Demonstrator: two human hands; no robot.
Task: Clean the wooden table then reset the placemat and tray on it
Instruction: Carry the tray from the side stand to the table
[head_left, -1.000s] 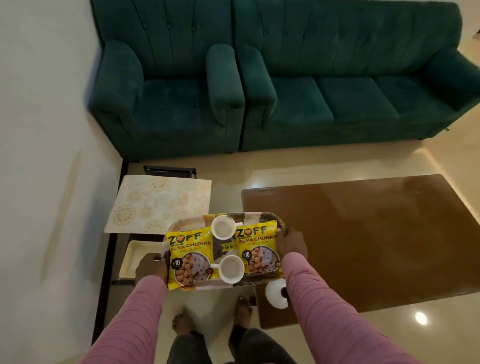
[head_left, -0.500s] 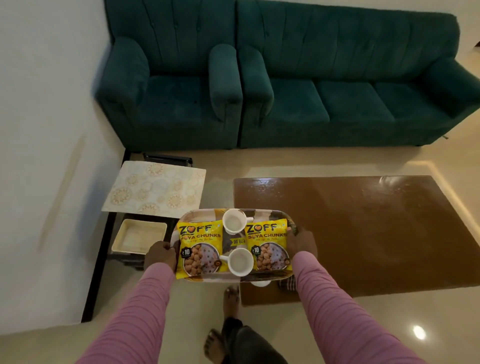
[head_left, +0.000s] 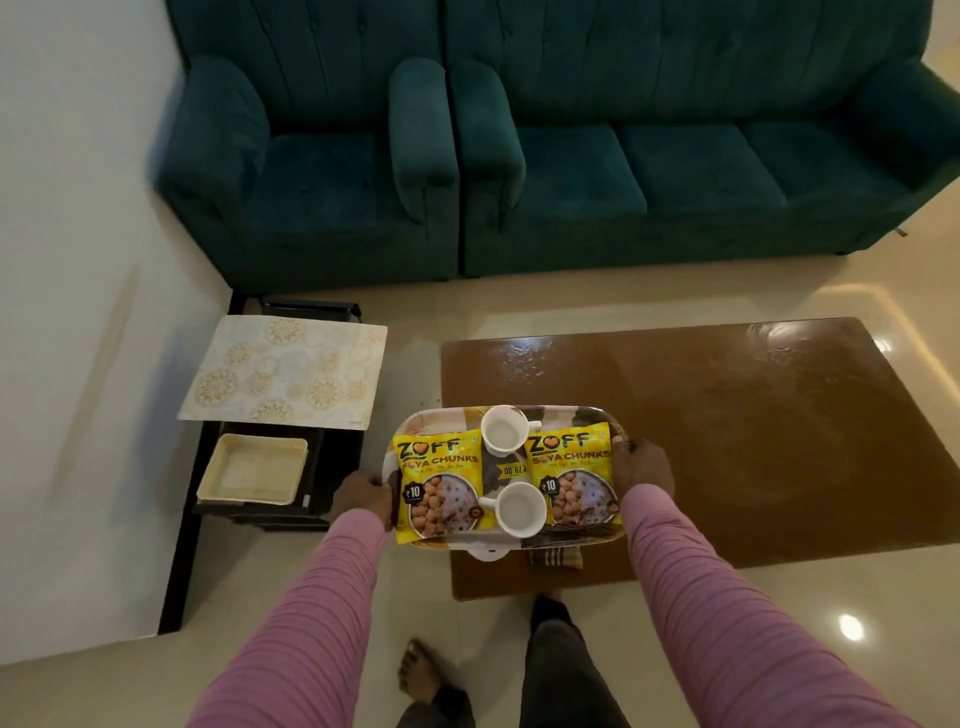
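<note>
— What's hidden?
— I lose the fingers under the tray (head_left: 448, 419); something white (head_left: 485, 554) beneath it too.
— Tray?
— Long axis left-right, over the table (head_left: 769, 447), near corner; left hand (head_left: 363, 496) and right hand (head_left: 644, 467) grip its ends.

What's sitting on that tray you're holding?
Two yellow soya packets and two white cups lie on the tray. The packets cover most of its surface, so anything beneath is hidden.

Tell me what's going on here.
A person in pink sleeves grips a patterned rectangular tray, left hand and right hand on its ends, at the near left corner of the brown wooden table. It carries two yellow snack packets and two white cups. The cream floral placemat lies on the black side stand.
</note>
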